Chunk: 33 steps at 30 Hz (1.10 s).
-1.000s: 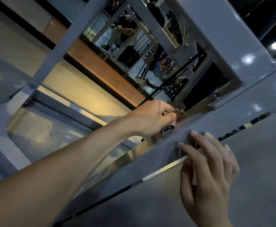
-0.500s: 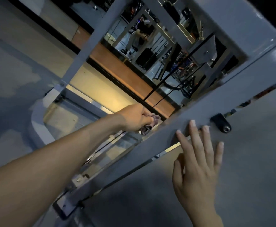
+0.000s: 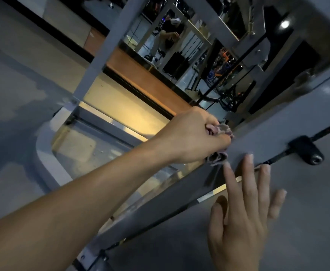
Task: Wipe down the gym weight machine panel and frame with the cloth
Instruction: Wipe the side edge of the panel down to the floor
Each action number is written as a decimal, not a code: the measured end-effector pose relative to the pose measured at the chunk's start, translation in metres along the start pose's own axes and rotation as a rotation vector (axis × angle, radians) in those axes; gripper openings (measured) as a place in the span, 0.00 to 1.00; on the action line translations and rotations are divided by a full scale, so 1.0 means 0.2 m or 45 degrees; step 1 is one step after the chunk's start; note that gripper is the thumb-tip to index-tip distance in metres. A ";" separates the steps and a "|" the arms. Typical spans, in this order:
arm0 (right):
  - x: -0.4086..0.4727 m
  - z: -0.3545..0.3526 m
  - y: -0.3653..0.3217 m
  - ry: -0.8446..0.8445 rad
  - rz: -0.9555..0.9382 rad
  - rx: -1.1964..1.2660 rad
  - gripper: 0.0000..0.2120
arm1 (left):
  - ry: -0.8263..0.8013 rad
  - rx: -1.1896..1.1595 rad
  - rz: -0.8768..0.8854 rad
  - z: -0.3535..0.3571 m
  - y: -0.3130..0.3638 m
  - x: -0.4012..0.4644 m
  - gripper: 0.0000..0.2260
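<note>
Left hand (image 3: 191, 133): fingers curled tight round a bunched pinkish-grey cloth (image 3: 222, 130). Cloth shows at two spots, a tuft above the knuckles and a wad below the fist, both pressed against the far edge of the grey frame beam (image 3: 258, 137). Forearm runs in from the near left corner.

Right hand (image 3: 244, 218): fingers straight and spread, holding nothing. Fingertips (image 3: 249, 159) lie flat on the frame beam, palm over the grey panel (image 3: 307, 222) at near right. Index tip just beside the lower wad of cloth; contact cannot be told.

On the beam, right of the fingertips: a black knob (image 3: 307, 152) with a metal centre. A bright metal strip (image 3: 221, 189) runs along the seam between beam and panel, under the right fingers.

Far side: a second grey upright (image 3: 109, 47), black cables (image 3: 236, 63), a mirror (image 3: 172, 40) reflecting a person and other gym equipment. Left: grey floor (image 3: 13, 85) and the machine's base plate.

No brand, label or legible writing on any visible surface.
</note>
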State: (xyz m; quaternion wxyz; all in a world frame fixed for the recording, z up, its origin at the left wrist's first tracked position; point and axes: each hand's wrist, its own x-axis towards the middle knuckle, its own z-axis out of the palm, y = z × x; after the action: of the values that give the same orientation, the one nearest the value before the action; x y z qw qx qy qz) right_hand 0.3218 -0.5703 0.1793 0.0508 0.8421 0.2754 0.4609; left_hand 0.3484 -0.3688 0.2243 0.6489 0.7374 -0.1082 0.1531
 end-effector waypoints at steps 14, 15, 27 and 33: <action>-0.02 0.11 -0.05 0.088 0.012 -0.106 0.30 | 0.070 -0.170 0.092 0.10 -0.23 -0.14 0.10; -0.02 0.11 -0.05 0.090 0.010 -0.099 0.29 | 0.112 -0.178 0.203 0.12 -0.16 -0.12 0.09; -0.04 0.09 -0.06 0.039 0.043 -0.083 0.32 | 0.071 0.132 0.032 0.17 -0.47 -0.29 0.08; -0.03 0.10 -0.06 0.048 0.044 -0.039 0.31 | 0.151 -0.068 0.290 0.16 -0.20 -0.24 0.18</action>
State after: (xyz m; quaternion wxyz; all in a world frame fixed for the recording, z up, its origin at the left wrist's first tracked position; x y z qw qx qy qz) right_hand 0.3299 -0.5598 0.1584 0.0506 0.8371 0.2548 0.4815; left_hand 0.3217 -0.3969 0.1660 0.6520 0.6924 -0.1569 0.2662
